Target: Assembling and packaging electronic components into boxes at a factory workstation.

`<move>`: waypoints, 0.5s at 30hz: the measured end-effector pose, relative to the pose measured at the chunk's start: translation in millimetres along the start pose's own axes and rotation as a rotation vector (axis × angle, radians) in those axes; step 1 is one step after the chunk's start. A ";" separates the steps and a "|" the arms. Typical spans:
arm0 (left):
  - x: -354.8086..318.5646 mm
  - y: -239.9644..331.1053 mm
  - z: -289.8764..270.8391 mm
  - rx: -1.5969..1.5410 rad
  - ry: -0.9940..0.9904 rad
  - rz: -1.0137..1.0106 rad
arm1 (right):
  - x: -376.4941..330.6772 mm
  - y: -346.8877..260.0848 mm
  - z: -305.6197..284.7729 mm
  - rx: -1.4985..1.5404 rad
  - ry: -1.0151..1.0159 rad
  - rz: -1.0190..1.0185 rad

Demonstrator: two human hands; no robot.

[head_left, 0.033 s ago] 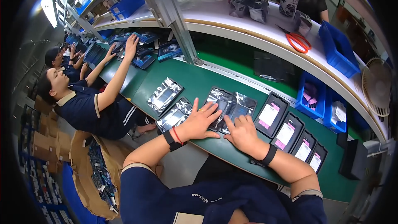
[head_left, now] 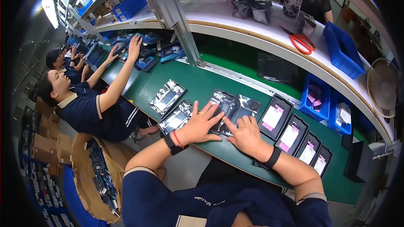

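Observation:
My left hand lies with fingers spread over a black tray wrapped in clear film, and it grips nothing. My right hand rests on a second film-covered tray just to the right. Its index finger stretches toward my left fingers, while the others are loosely bent. The palms hide the near parts of both trays. Two more film-covered trays, one farther and one nearer, lie left of my left hand. Right of my right hand stand several uncovered black trays with white and pink cards.
The green table runs under a white shelf. Blue bins stand at the right, near orange-handled scissors. A metal post rises behind. At left a co-worker reaches into a pile of dark packages.
My right index finger has shifted slightly left toward my left hand's fingers. My left hand has moved only a touch. The trays look about the same.

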State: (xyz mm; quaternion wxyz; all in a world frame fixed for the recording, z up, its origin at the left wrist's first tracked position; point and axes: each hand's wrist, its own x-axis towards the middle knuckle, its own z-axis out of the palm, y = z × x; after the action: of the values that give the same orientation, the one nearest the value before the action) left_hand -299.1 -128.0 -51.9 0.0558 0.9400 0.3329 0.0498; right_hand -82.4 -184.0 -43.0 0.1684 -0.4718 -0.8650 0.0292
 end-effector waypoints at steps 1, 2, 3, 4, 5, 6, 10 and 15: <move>-4.1 3.0 -7.8 -0.024 0.069 -0.053 | -0.5 2.3 0.5 -0.003 0.009 0.009; -14.5 6.3 -18.6 0.012 0.092 -0.150 | -1.9 3.8 2.6 -0.008 -0.021 0.007; -25.6 7.4 -24.6 0.040 0.117 -0.233 | -5.2 7.4 5.5 -0.018 -0.054 0.018; -41.1 4.8 -24.7 0.046 0.113 -0.329 | -6.7 10.2 10.6 -0.030 -0.046 0.051; -55.2 0.8 -11.8 0.083 0.092 -0.446 | -6.6 12.4 18.2 -0.040 -0.058 0.053; -73.2 -6.0 1.4 0.011 0.046 -0.529 | -4.5 9.5 21.5 -0.045 -0.063 0.044; -79.4 -33.6 16.1 -0.164 0.031 -0.646 | 27.9 5.1 33.7 -0.001 -0.077 0.024; -32.7 -66.4 20.1 -0.142 0.050 -0.804 | 66.0 19.0 27.9 0.249 -0.048 0.016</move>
State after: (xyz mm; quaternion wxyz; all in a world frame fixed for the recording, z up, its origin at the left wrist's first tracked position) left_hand -362.9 -98.8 -82.8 0.1275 0.7272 0.6709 0.0699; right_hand -108.9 -115.9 -55.9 0.2048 -0.4535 -0.8545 0.1490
